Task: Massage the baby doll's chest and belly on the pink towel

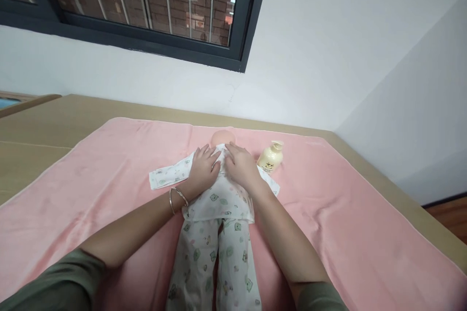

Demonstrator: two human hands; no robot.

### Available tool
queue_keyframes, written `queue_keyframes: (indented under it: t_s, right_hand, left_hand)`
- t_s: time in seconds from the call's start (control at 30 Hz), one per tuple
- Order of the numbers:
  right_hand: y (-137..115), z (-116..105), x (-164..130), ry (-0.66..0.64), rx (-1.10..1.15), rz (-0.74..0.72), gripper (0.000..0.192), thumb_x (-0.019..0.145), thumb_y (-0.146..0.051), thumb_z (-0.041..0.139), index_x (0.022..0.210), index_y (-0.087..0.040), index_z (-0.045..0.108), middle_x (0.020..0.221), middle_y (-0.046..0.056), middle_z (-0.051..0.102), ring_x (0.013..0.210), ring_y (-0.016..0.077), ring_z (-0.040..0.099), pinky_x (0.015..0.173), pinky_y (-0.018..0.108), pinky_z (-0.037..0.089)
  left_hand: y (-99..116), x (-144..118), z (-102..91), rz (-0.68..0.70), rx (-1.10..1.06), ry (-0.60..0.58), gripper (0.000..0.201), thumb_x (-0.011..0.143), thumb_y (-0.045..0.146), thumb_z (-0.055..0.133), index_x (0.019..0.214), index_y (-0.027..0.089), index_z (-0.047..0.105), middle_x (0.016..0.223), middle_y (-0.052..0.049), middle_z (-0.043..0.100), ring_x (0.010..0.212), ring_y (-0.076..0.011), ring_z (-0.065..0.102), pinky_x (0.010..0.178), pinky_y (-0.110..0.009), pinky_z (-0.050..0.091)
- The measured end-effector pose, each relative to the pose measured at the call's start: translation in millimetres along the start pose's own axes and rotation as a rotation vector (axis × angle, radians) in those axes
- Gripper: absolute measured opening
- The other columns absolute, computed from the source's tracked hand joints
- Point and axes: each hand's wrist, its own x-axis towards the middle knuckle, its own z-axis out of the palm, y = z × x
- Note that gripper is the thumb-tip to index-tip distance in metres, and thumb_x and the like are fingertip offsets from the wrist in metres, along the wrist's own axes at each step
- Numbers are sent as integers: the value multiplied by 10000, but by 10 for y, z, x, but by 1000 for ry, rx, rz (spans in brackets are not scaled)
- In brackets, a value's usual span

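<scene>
Doll's printed trousers [215, 262] lead to both hands [204, 167] [241, 165] flat on its shirt [219, 199].

I see a baby doll [215, 214] lying on its back along the middle of the pink blanket [109, 175], its head [222, 137] toward the wall and its legs toward me. It wears a white printed top and matching trousers with small green figures. One sleeve [170, 175] stretches flat out to the left. The upper chest is covered from view.
</scene>
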Motion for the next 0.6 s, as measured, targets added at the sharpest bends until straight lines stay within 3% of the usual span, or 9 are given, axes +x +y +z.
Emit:
queue_keyframes:
  t_s: [0.17, 0.27, 0.4, 0.53, 0.6]
  right_hand:
    - [74, -476, -109, 163, 127, 48, 519, 1002, -271, 428, 1499, -169, 537, 1587, 98, 497, 1471, 247, 468, 1229, 401, 356]
    - [222, -695, -155, 304, 168, 118, 579, 995, -286, 415, 1557, -152, 451, 1637, 106, 420, 1522, 248, 390, 1241, 420, 341]
    - [450, -904, -187, 374, 94, 292, 641, 973, -240, 379, 1584, -44, 364, 1674, 191, 316, 1569, 317, 275, 1242, 497, 316]
    - [589, -1006, -191, 224, 81, 384, 604, 957, -189, 355, 1540, -69, 460, 1564, 182, 506, 1459, 323, 472, 1172, 445, 408]
    - [594, -996, -173, 189, 45, 397, 594, 953, -151, 343, 1528, -83, 478, 1518, 173, 562, 1407, 301, 535, 1128, 397, 444]
  left_hand:
    - [191, -65, -178, 146, -98, -118, 385, 957, 344, 470, 1211, 239, 740, 1401, -110, 669, 1431, -325, 490, 1237, -625, 309]
    - [433, -84, -302, 104, -302, -265, 377, 974, 433, 474, 1079, 270, 797, 1440, -79, 652, 1471, -321, 455, 1256, -598, 298]
    - [785, 63, -397, -115, -765, -375, 409, 964, 499, 482, 1054, 263, 804, 1419, -58, 674, 1445, -304, 500, 1265, -544, 314]
    - [1037, 438, -338, -517, -1463, -458, 585, 987, 534, 355, 1263, 145, 694, 1417, -183, 654, 1353, -299, 604, 1173, -491, 459]
    - [1127, 643, -274, -679, -1672, -471, 654, 994, 552, 308, 1397, 118, 584, 1464, -219, 602, 1364, -287, 597, 1124, -460, 508]
